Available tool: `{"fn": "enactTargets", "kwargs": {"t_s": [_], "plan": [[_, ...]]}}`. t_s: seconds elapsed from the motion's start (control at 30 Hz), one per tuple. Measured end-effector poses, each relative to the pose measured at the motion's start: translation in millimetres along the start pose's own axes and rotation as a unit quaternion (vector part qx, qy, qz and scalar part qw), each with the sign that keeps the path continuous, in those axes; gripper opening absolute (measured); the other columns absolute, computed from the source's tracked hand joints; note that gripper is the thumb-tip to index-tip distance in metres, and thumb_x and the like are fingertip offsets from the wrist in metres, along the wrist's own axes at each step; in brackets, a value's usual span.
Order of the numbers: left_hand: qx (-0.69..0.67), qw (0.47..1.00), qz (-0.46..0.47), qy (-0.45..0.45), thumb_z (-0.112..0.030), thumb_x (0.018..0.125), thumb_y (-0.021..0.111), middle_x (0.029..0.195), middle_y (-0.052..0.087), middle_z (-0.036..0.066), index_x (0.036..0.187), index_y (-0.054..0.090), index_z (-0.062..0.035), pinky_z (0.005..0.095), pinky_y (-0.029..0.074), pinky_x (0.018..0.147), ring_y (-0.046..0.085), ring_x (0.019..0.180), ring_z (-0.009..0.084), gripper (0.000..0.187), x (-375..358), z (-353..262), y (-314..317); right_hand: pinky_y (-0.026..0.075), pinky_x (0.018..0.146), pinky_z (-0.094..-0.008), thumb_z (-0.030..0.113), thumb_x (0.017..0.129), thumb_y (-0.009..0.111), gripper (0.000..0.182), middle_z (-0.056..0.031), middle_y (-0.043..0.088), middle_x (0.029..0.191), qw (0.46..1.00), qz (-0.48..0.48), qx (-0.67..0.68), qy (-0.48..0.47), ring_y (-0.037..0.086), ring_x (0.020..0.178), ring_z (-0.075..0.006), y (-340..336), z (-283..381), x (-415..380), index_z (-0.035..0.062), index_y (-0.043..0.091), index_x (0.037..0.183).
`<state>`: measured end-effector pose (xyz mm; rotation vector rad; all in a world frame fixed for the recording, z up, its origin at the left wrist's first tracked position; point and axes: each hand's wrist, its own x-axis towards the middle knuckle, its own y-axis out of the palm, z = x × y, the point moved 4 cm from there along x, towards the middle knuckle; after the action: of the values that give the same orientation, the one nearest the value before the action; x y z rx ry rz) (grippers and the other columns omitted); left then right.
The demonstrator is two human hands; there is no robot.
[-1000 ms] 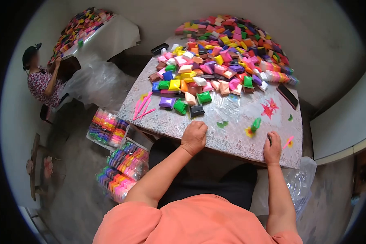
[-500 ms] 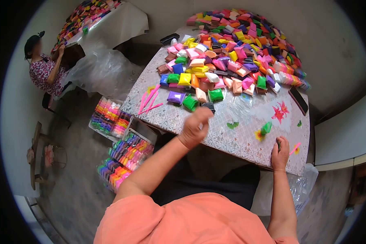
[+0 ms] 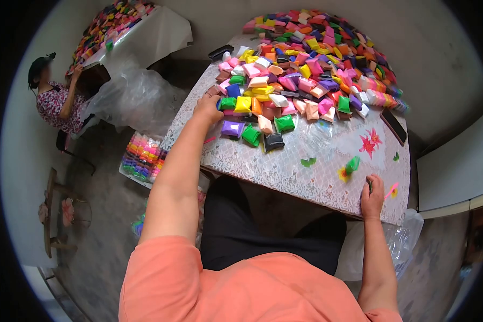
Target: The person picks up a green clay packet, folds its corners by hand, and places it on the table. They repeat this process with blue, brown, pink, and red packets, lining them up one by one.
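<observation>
At the left edge of the pile, my left hand [image 3: 207, 109] has its fingers and thumb round a small blue packet [image 3: 219, 104], mostly covered by the hand. A brown packet [image 3: 213, 90] lies at the fingertips. Green [image 3: 228, 103] and yellow [image 3: 243, 104] packets sit just to the right. My right hand [image 3: 373, 197] rests near the table's front right edge, fingers curled, with a small dark green bit showing that I cannot make out. Beside it stands a green packet [image 3: 352, 165]. A black packet [image 3: 273, 141] lies at the pile's front.
Many colourful packets [image 3: 306, 70] cover the back of the lace-covered table [image 3: 306, 185]. A dark phone [image 3: 394, 127] lies at right, a pink strip [image 3: 390, 191] by my right hand. Trays of packets [image 3: 139, 158] stand on the floor at left. Another person [image 3: 59, 107] sits at a second table.
My left hand has moved left and away from me, from above the table's front edge to the pile's left side, uncovering the black packet. My right hand has barely moved.
</observation>
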<state>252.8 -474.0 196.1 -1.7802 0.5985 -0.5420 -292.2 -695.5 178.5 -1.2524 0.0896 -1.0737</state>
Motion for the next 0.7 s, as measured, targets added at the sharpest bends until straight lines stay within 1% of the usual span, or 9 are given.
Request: {"fn": "enactTargets", "kwargs": {"t_s": [0.07,0.17,0.27,0.3,0.33,0.4,0.5,0.6,0.7], "plan": [[0.007,1.0,0.023,0.006,-0.023,0.062,0.077,0.127,0.055,0.019,0.116,0.063,-0.0078,0.0391,0.045,0.1,0.055,0.116,0.0338,0.058,-2,0,-8,0.041,0.098,-0.042,0.007,0.084,0.058,0.022,-0.0164,0.058,0.117,1.0,-0.004,0.003,-0.002,0.053,0.112,-0.0351,0,0,0,0.0048,0.058,0.106],[-0.03,0.998,-0.056,-0.009,-0.022,0.069,0.075,0.116,0.062,0.016,0.111,0.065,-0.0046,0.0373,0.052,0.09,0.064,0.097,0.027,0.046,-15,6,-19,0.042,0.098,-0.042,0.007,0.083,0.058,0.021,-0.0162,0.058,0.116,1.0,-0.013,-0.004,-0.005,0.054,0.111,-0.0348,0,-2,-2,0.0048,0.059,0.105],[-0.329,0.942,-0.008,-0.065,-0.021,0.069,0.074,0.1,0.066,0.015,0.106,0.066,-0.0018,0.0339,0.056,0.077,0.065,0.081,0.0194,0.042,-6,50,6,0.042,0.098,-0.0421,0.007,0.083,0.058,0.021,-0.016,0.059,0.115,1.0,-0.02,-0.009,-0.005,0.055,0.111,-0.0344,2,-4,-1,0.0047,0.059,0.104],[-0.418,0.904,-0.016,-0.087,-0.018,0.071,0.072,0.09,0.066,0.011,0.099,0.066,-0.001,0.0322,0.056,0.063,0.063,0.07,0.0151,0.033,-17,51,0,0.042,0.098,-0.0422,0.007,0.083,0.058,0.021,-0.0159,0.059,0.115,1.0,-0.024,-0.013,-0.008,0.055,0.111,-0.0343,4,-9,-2,0.0047,0.059,0.104],[-0.519,0.849,-0.003,-0.103,-0.014,0.073,0.072,0.09,0.065,0.009,0.098,0.066,-0.0011,0.0316,0.057,0.058,0.063,0.071,0.0166,0.029,-48,37,-17,0.042,0.098,-0.0422,0.007,0.083,0.058,0.021,-0.0158,0.06,0.115,0.999,-0.025,-0.016,-0.011,0.055,0.111,-0.0342,9,-12,-3,0.0046,0.059,0.104],[-0.468,0.879,0.022,-0.087,-0.01,0.076,0.068,0.089,0.064,0.008,0.1,0.065,-0.0017,0.0305,0.057,0.055,0.063,0.074,0.0163,0.025,-67,35,-8,0.042,0.098,-0.0421,0.007,0.084,0.058,0.021,-0.0156,0.06,0.116,0.999,-0.024,-0.011,-0.021,0.055,0.112,-0.0342,13,-10,-4,0.0045,0.06,0.105],[-0.536,0.837,-0.022,-0.104,-0.008,0.079,0.065,0.087,0.063,0.007,0.098,0.064,-0.0019,0.0305,0.058,0.056,0.062,0.073,0.015,0.021,-94,25,-3,0.043,0.098,-0.0413,0.008,0.085,0.057,0.023,-0.0152,0.059,0.117,1.0,-0.018,-0.009,-0.023,0.055,0.112,-0.0336,8,-14,-5,0.0046,0.06,0.107],[-0.654,0.744,-0.085,-0.111,-0.007,0.081,0.062,0.086,0.062,0.006,0.095,0.062,-0.0029,0.0305,0.058,0.056,0.061,0.071,0.0143,0.015,-120,25,-4,0.044,0.097,-0.0409,0.007,0.085,0.057,0.023,-0.0155,0.061,0.115,0.999,-0.029,-0.006,-0.03,0.056,0.11,-0.0336,10,-15,-6,0.0043,0.06,0.107],[-0.785,0.602,-0.084,-0.124,-0.006,0.084,0.06,0.087,0.062,0.007,0.102,0.059,-0.0042,0.03,0.058,0.062,0.061,0.069,0.0159,0.018,-171,6,-12,0.046,0.095,-0.0388,0.006,0.084,0.057,0.021,-0.015,0.062,0.11,0.997,-0.045,0.054,-0.018,0.058,0.106,-0.0316,11,-24,-9,0.0036,0.062,0.105]]}}
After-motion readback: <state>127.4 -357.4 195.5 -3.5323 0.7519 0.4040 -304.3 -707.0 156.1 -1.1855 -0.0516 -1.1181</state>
